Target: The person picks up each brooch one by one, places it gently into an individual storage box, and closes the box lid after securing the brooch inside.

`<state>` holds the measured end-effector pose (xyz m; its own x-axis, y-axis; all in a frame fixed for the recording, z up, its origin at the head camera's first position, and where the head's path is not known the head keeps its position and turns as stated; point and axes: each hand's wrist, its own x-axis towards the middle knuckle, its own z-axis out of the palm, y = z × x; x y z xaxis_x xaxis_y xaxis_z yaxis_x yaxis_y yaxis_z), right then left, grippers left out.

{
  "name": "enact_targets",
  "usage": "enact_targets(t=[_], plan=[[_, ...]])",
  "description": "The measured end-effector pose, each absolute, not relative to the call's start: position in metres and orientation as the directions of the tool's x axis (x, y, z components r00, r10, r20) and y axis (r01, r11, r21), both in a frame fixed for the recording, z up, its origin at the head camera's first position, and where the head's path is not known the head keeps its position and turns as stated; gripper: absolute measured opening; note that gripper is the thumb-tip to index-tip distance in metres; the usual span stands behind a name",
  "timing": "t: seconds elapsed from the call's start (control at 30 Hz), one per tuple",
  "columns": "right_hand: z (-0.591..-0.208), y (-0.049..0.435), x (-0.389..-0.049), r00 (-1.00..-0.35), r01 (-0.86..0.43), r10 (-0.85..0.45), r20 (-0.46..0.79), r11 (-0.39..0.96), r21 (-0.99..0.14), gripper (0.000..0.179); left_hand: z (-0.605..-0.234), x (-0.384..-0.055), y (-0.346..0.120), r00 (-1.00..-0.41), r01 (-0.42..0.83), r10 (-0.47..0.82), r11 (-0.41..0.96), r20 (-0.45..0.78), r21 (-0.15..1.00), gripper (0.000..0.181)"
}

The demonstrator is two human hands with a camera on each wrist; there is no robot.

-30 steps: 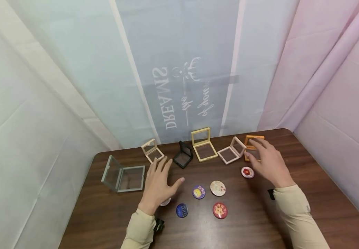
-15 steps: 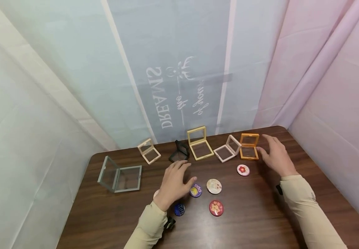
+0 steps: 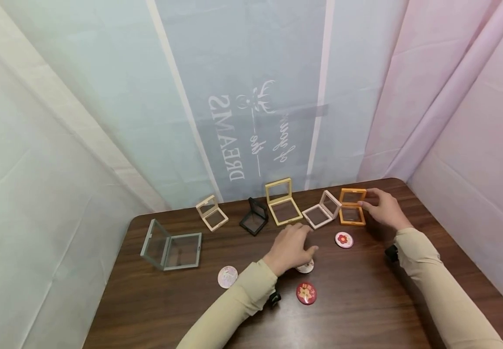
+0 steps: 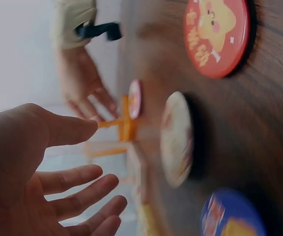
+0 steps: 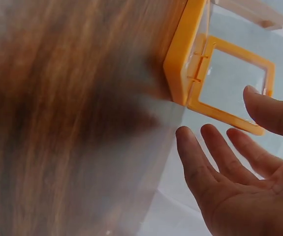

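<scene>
My left hand (image 3: 290,248) hovers low over the table with its fingers loosely extended, holding nothing. Beneath it a cream round badge (image 3: 307,267) is partly covered; the left wrist view also has a purple badge (image 4: 230,216) lying close by. At the back right stands an orange hinged display case (image 3: 352,223) with its lid raised. My right hand (image 3: 382,209) is beside that lid, fingers relaxed, the thumb (image 5: 269,112) overlapping the lid's frame in the right wrist view. Just in front of the case lies a white badge with a red flower (image 3: 344,240).
More open hinged cases line the back: pale pink (image 3: 318,215), yellow (image 3: 290,221), black (image 3: 254,222), beige (image 3: 215,219) and a larger grey-green one (image 3: 183,249). A red badge (image 3: 306,293) and a pale pink badge (image 3: 227,277) lie nearer. A printed curtain (image 3: 251,58) hangs behind.
My left hand has moved rightward across the badges, uncovering the pale pink one and now covering the purple and blue ones. My right hand drew back from over the orange case to its right side.
</scene>
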<state>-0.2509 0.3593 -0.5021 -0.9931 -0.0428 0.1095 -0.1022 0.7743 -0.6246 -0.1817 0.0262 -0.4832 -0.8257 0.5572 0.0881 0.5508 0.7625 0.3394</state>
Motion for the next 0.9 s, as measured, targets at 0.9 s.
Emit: enact_targets(t=[0.9], plan=[[-0.515,0.358,-0.261,-0.990,-0.107,-0.018,0.140,0.746,-0.658,0.033,-0.518,-0.202,0.118,-0.891,0.428,0.453,0.854,-0.019,0.295,0.040]])
